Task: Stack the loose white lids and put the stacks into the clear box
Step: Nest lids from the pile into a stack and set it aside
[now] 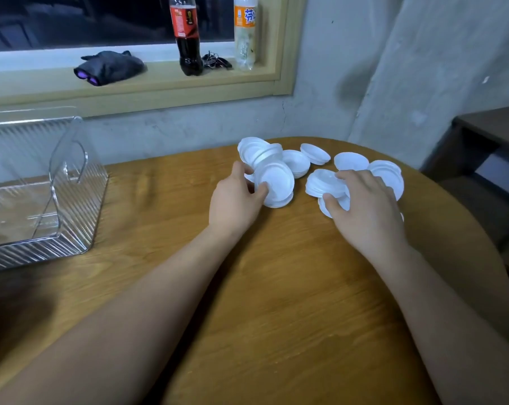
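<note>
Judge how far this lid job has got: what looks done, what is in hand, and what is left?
Done: very little. The clear box holds no lids that I can see. In hand: the left hand grips one short stack, and the right hand holds a second stack. Left: the loose lids behind them need stacking, then every stack goes into the box.

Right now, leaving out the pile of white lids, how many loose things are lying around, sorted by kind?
Bottles: 2, a cola bottle and an orange-labelled bottle
Clear box: 1
Dark cloth bundle: 1
Black tangle: 1, too small to tell what it is
Total: 5
</note>
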A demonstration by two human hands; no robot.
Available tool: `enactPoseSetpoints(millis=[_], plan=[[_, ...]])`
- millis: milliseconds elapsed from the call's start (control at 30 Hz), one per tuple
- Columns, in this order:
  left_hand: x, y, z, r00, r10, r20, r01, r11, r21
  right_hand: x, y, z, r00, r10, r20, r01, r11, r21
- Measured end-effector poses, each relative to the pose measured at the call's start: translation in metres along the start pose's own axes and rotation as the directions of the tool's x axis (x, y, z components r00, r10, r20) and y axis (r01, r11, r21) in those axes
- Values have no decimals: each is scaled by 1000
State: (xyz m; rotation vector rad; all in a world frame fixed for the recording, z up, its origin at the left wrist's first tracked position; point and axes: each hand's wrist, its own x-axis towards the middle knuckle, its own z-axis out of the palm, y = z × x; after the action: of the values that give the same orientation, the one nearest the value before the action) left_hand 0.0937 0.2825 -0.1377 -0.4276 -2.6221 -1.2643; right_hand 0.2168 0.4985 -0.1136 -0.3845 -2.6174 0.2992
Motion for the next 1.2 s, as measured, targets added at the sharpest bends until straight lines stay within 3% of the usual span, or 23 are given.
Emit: enactPoseSetpoints(millis=[200, 367, 600, 933, 1200], plan=[[-14, -6, -19, 999, -15, 40, 15, 1000, 5, -3, 4, 6, 997, -65, -45, 62, 996, -58], [-41, -17, -44, 998, -16, 65, 15, 1000, 11, -13, -8, 4, 961, -220, -170, 213, 975, -54], [-89, -28, -83, 994, 14, 112, -17, 1000, 21, -24, -44, 19, 911, -405, -77, 409, 912, 40], [-108, -37, -106, 993, -28, 117, 27, 1000, 10, 41, -80, 45, 916, -369, -154, 378, 925, 30], [-104, -39, -104, 995, 41, 86, -33, 996, -82, 54, -73, 62, 893, -418, -167, 424, 906, 0]])
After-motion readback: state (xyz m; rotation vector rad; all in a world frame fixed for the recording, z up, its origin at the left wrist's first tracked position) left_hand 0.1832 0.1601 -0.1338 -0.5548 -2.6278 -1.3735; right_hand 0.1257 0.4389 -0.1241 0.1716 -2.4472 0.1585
